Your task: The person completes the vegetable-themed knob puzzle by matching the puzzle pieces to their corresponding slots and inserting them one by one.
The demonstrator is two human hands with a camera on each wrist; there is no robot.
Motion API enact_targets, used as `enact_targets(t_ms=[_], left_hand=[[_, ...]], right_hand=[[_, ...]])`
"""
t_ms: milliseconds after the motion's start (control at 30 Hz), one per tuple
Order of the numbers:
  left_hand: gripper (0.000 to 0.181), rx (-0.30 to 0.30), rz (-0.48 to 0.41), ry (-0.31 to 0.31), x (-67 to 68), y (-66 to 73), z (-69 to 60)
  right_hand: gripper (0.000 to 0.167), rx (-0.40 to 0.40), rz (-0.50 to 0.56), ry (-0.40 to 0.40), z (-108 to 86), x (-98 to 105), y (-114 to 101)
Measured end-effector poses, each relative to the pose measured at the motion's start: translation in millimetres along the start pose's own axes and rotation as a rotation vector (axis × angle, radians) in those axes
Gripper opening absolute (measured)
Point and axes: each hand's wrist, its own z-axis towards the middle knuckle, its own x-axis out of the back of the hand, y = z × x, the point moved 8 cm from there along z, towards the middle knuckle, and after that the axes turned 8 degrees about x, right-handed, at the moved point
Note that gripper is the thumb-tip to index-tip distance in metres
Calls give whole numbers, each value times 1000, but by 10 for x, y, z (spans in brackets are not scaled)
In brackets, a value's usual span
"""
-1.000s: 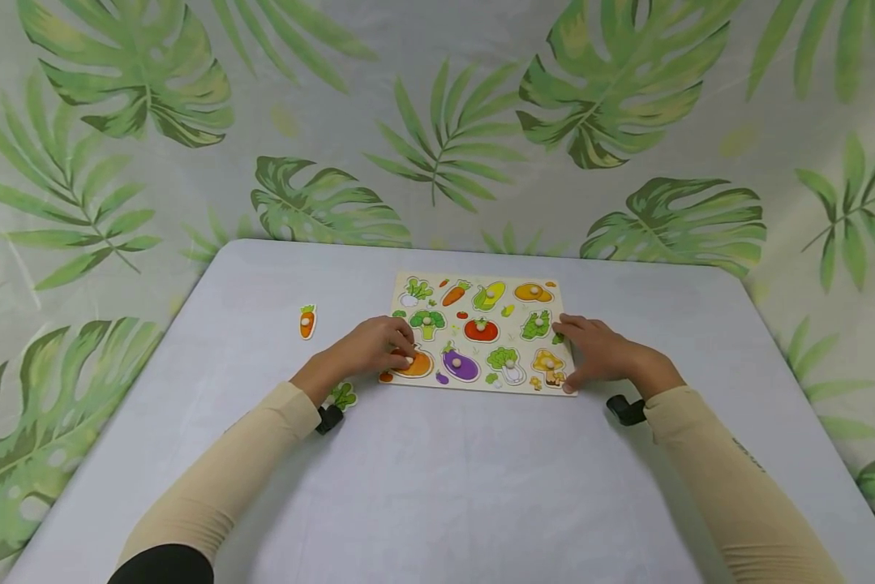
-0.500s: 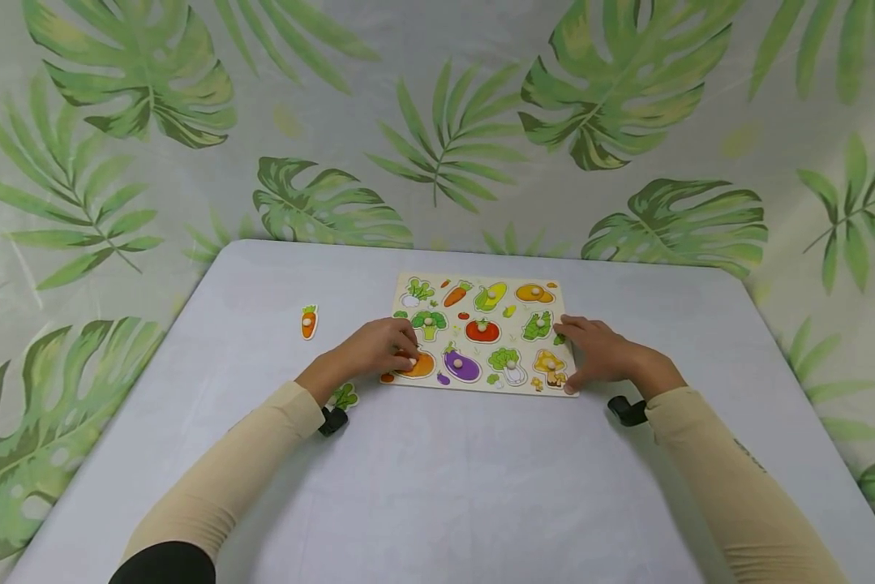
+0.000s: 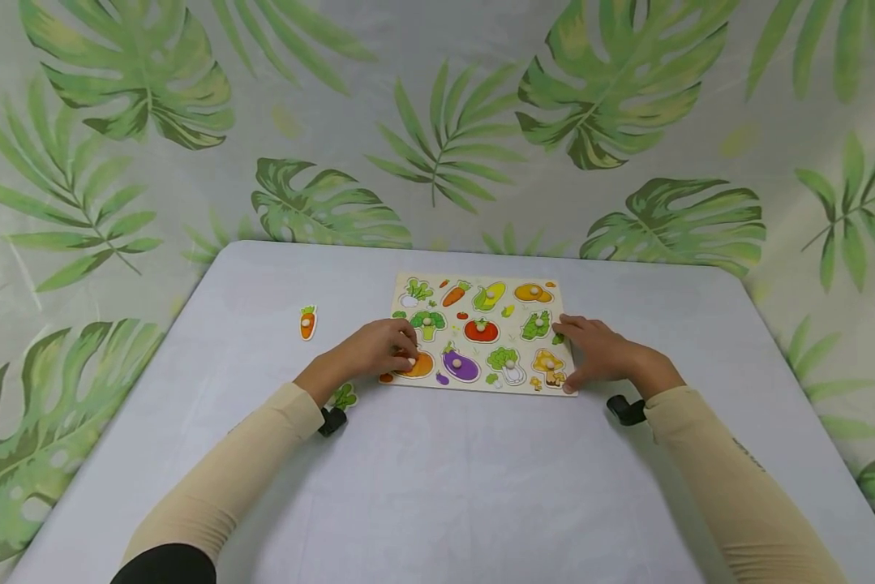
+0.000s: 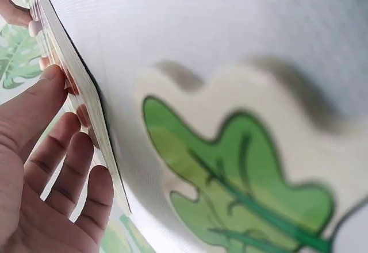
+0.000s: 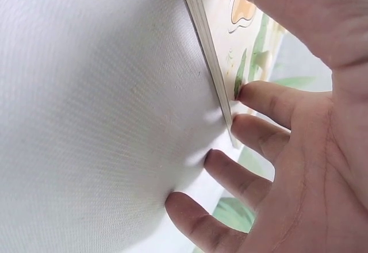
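A wooden vegetable puzzle board [image 3: 513,324] lies flat on the table. My left hand [image 3: 379,347] is over its lower left corner, thumb and index finger pinching the knob of an orange round puzzle piece [image 3: 418,367], which they partly hide. My right hand [image 3: 606,353] spans the board's right edge, fingers spread, with thumb and fingertips touching it. Off the board, a carrot piece [image 3: 307,323] lies to the left. A leafy green piece [image 3: 345,396] lies beside my left wrist, partly hidden; its leaves [image 4: 241,178] fill much of the left wrist view.
Knobbed tomato [image 3: 482,330], eggplant [image 3: 461,364] and other vegetable pieces sit in the board. A white cloth covers the table [image 3: 481,487]. Behind it hangs a leaf-patterned curtain [image 3: 452,122]. Small black cameras [image 3: 332,421] are strapped at both wrists.
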Motion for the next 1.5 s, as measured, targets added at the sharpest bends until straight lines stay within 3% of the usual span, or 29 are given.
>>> enact_targets(t_ms=[233, 500, 767, 967, 1067, 1300, 1500], left_hand=[[20, -23, 2, 5, 99, -48, -74], [20, 24, -23, 110, 406, -285, -307], [20, 82, -27, 125, 432, -485, -454], [20, 123, -60, 221, 538, -713, -567], [21, 173, -80, 252, 612, -858, -626], [23, 288, -128, 298, 737, -1203, -779], [21, 312, -149, 316, 754, -1360, -837]], right_hand=[[108, 4, 2, -5, 29, -26, 15], [107, 18, 0, -2, -6, -13, 7], [108, 18, 5, 6, -35, -22, 29], [108, 30, 2, 15, -10, -1, 8], [108, 37, -4, 15, -2, 6, -1], [107, 34, 0, 11, 6, -6, -14], [107, 24, -2, 11, 2, -11, -1]])
